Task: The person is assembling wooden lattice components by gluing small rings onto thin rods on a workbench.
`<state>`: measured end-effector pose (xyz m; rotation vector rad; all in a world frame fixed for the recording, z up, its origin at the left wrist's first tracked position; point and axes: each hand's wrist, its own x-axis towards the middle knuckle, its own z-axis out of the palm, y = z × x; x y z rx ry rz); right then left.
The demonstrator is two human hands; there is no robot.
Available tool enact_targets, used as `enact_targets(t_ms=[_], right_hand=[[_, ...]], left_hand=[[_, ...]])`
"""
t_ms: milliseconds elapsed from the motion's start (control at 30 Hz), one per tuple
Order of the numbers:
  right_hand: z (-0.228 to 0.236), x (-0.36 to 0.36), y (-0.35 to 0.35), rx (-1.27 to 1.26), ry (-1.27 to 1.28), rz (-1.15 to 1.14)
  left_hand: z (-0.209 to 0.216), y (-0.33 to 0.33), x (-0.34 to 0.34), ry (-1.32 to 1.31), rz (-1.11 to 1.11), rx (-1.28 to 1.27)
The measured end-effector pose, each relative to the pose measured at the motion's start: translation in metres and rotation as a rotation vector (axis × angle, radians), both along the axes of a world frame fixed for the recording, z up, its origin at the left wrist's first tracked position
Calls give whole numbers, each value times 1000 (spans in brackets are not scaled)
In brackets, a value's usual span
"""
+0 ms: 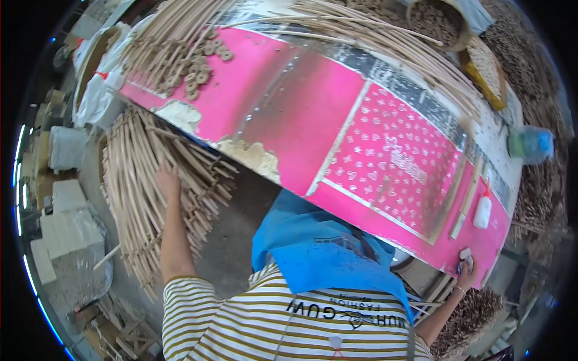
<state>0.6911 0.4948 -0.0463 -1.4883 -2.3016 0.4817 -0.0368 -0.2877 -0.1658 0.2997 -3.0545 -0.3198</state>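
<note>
My left hand (pixel 168 182) reaches down onto a large pile of thin wooden sticks (pixel 129 174) beside the table's left end. Its fingers blur among the sticks, so their grip is unclear. At the right corner of the pink-topped table (pixel 301 138), my right hand (pixel 465 275) is closed around a small white and grey object (pixel 465 256) whose kind I cannot make out. Just beyond that hand stands a white squeeze bottle (pixel 483 210) with a red tip. A few short wooden strips (pixel 466 201) lie beside the bottle.
More long sticks (pixel 174 36) and small wooden rings (pixel 201 69) cover the far left of the table. Long rods (pixel 385 36) run along its far edge. A round container of small brown pieces (pixel 436 24) and a blue-capped jar (pixel 530 144) stand beyond. Stacked boxes (pixel 69 222) sit at left.
</note>
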Motion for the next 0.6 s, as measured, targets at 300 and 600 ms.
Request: enact_targets(t_ms=[300, 600], right_hand=[[78, -413, -148, -454, 593, 398], [-11, -627, -340, -59, 499, 1471]], left_hand=[[53, 85, 41, 522, -36, 423], [87, 165, 96, 500, -170, 567]])
